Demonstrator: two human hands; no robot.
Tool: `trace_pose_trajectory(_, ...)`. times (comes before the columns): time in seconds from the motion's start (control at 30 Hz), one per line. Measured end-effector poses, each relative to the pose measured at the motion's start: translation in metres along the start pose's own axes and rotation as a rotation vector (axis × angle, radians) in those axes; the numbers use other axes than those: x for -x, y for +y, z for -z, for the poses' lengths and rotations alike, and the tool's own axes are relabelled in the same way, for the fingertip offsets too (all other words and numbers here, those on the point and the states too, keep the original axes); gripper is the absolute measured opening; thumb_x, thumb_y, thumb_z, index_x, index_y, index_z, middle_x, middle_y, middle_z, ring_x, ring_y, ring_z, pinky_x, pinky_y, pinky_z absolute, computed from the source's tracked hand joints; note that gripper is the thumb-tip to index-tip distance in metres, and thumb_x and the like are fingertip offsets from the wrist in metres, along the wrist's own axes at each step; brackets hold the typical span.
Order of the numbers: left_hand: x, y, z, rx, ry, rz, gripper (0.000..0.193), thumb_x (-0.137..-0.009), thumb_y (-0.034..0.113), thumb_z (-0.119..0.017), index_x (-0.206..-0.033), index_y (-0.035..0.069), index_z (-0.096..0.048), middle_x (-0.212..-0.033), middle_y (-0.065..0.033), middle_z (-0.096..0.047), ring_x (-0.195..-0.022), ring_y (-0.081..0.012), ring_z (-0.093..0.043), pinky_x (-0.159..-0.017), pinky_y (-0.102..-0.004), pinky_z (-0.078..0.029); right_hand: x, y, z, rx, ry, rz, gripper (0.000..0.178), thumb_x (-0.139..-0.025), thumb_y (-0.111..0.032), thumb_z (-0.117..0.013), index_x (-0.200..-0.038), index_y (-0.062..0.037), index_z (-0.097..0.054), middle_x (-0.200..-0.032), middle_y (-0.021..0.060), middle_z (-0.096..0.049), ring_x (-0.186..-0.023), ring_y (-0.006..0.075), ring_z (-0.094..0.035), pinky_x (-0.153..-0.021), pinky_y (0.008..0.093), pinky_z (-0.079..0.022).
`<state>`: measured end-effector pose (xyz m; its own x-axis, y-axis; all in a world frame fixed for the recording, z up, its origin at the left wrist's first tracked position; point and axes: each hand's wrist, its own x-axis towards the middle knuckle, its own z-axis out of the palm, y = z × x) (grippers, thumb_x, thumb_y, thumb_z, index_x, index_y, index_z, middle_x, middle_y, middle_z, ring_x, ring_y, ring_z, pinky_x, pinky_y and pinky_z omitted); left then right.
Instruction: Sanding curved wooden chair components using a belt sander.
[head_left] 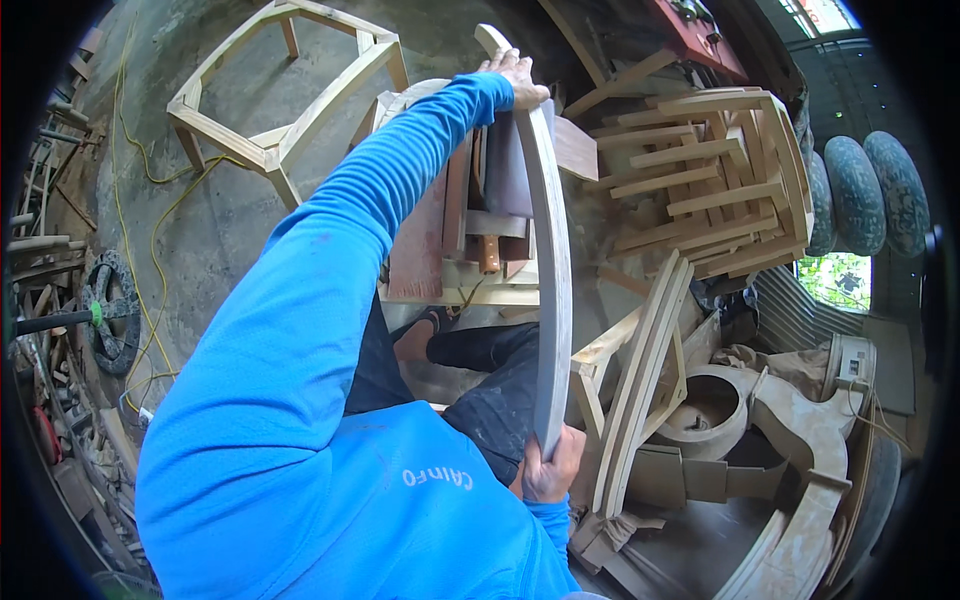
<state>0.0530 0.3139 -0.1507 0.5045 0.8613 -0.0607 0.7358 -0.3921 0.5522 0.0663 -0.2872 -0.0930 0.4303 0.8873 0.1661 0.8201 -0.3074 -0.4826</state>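
Note:
A long, curved wooden strip [550,260] stretches away from me between my two hands. My left hand [515,78] reaches far forward and lies over its far part, fingers curled across the wood. Part of those fingers is hidden. Close to my body, my right hand [553,468] is wrapped round the near end, thumb along its side. Under the strip's far half is a low wooden stand [420,250] carrying a pale greyish sheet-like surface [508,170]. A brown wooden handle [489,253] sticks out below that surface.
A wooden frame with legs [330,100] stands at the far left, near a yellow cord [150,290]. Stacked wooden frames [700,190] rise at right. Nearer are more curved strips [640,390] and a large machine casting [790,420]. Dark tyres [855,195] stand behind.

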Motion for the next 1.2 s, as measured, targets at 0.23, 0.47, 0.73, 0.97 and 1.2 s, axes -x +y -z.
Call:
trace_pose_trajectory(0.23,-0.098,-0.065,-0.015,-0.028,0.116,-0.036,0.086,-0.088,0.049,-0.051,-0.156,-0.003,-0.039,-0.163,-0.0295,-0.031,-0.155,-0.0428,-0.023,-0.128,-0.0472,-0.019,-0.077,-0.018,-0.043,-0.003,0.013,0.008,0.057,-0.081,-0.004,-0.080,-0.135,0.0018,-0.059,-0.099,0.0187,-0.060,-0.087,0.0354,-0.062,-0.079,0.0419,-0.053)
trace_pose_trajectory(0.47,-0.149,-0.035,-0.026,-0.388,0.005,-0.396,0.071,-0.090,0.048,-0.052,-0.144,0.003,-0.058,-0.157,-0.0308,-0.041,-0.151,-0.0418,-0.032,-0.127,-0.0541,-0.018,-0.149,-0.027,-0.065,0.131,0.044,-0.034,0.059,-0.088,-0.007,-0.075,-0.142,0.0039,-0.054,-0.098,0.0195,-0.057,-0.087,0.0346,-0.059,-0.078,0.0414,-0.049)
trace_pose_trajectory(0.73,-0.193,-0.016,0.025,-0.129,-0.305,-0.276,0.076,-0.082,0.044,-0.063,-0.148,0.008,-0.054,-0.163,-0.0314,-0.028,-0.149,-0.0494,-0.032,-0.125,-0.0470,-0.029,-0.236,-0.027,-0.129,0.098,0.160,0.000,0.057,-0.085,-0.006,-0.077,-0.138,0.0044,-0.057,-0.094,0.0194,-0.053,-0.080,0.0364,-0.056,-0.071,0.0446,-0.048)
trace_pose_trajectory(0.97,-0.208,-0.059,0.015,0.083,0.076,0.111,0.104,-0.075,0.048,-0.067,-0.164,0.011,-0.027,-0.166,-0.0305,-0.022,-0.154,-0.0461,-0.019,-0.126,-0.0452,-0.025,-0.300,-0.058,-0.154,0.006,0.129,0.059,0.057,-0.088,-0.014,-0.075,-0.140,0.0000,-0.057,-0.109,0.0225,-0.056,-0.095,0.0410,-0.060,-0.084,0.0475,-0.050)
trace_pose_trajectory(1.2,-0.103,0.003,0.025,0.208,0.123,0.000,0.105,-0.078,0.046,-0.066,-0.165,0.010,-0.019,-0.170,-0.0213,-0.015,-0.158,-0.0400,-0.010,-0.126,-0.0612,-0.011,-0.233,-0.033,-0.160,0.117,0.266,0.116,0.059,-0.092,-0.017,-0.073,-0.144,0.0020,-0.052,-0.107,0.0214,-0.055,-0.098,0.0401,-0.059,-0.088,0.0461,-0.048)
